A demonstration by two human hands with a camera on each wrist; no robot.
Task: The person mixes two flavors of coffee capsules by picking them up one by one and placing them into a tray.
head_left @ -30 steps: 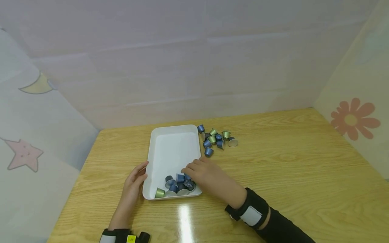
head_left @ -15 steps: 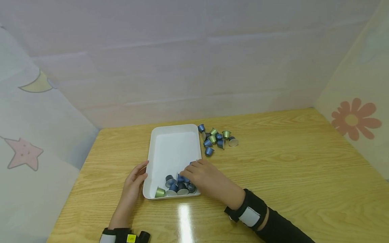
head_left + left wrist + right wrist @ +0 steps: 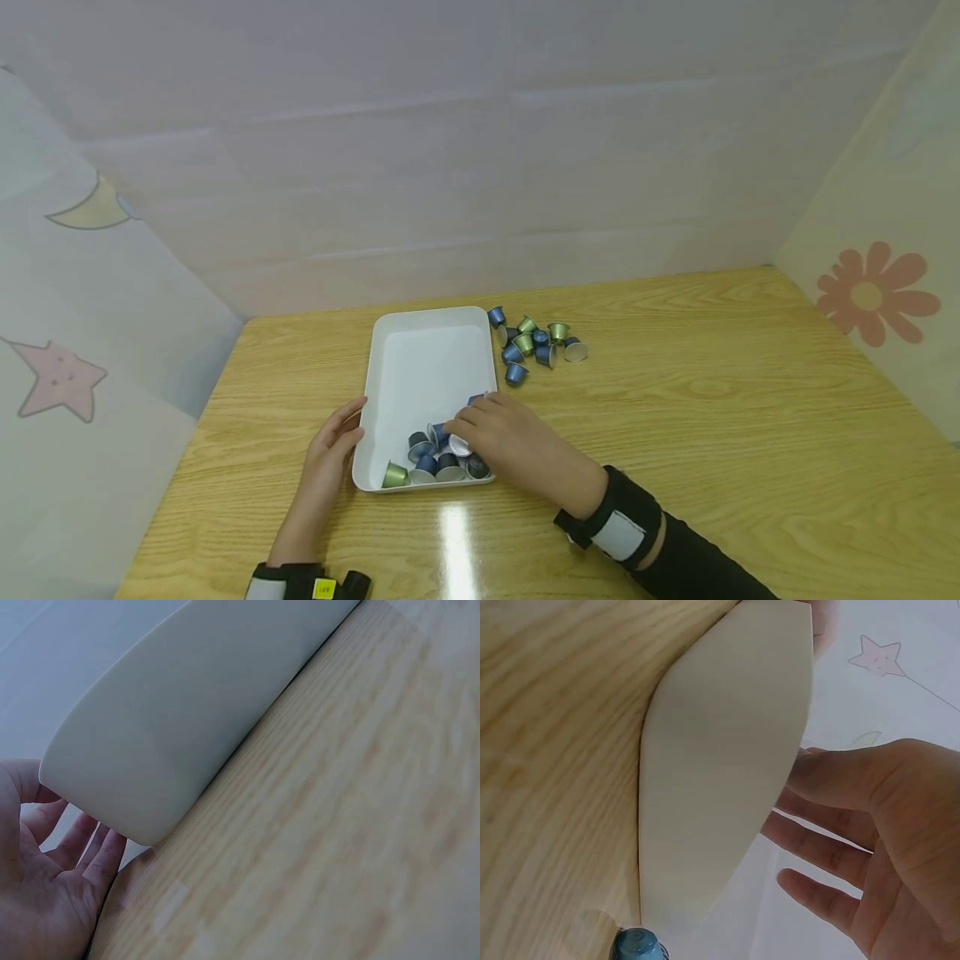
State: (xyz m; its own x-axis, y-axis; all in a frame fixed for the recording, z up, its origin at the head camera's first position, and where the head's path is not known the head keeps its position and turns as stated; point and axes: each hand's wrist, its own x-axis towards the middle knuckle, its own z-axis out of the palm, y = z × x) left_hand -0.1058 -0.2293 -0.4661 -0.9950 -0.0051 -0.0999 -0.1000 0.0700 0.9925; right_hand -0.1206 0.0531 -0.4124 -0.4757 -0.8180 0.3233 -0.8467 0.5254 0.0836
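A white tray lies on the wooden table with several coffee capsules in its near end. My left hand touches the tray's left side with thumb and fingertips; its fingers look fairly straight in the left wrist view. Over the near right rim reaches my right hand, its fingers down among the capsules. Near its thumb a coffee capsule shows its pale lid. The tray wall hides these fingertips in the right wrist view, so I cannot tell whether they pinch it. A green capsule sits in the near left corner.
Beyond the tray's right side, several blue, green and dark capsules lie in a loose cluster on the table. One blue capsule shows close to the tray wall in the right wrist view. Printed walls stand behind and on both sides.
Right fingers have shifted slightly left among the capsules. A pale lid now shows by the thumb, and nearby blue capsules have shifted. The left hand and the tray stay put.
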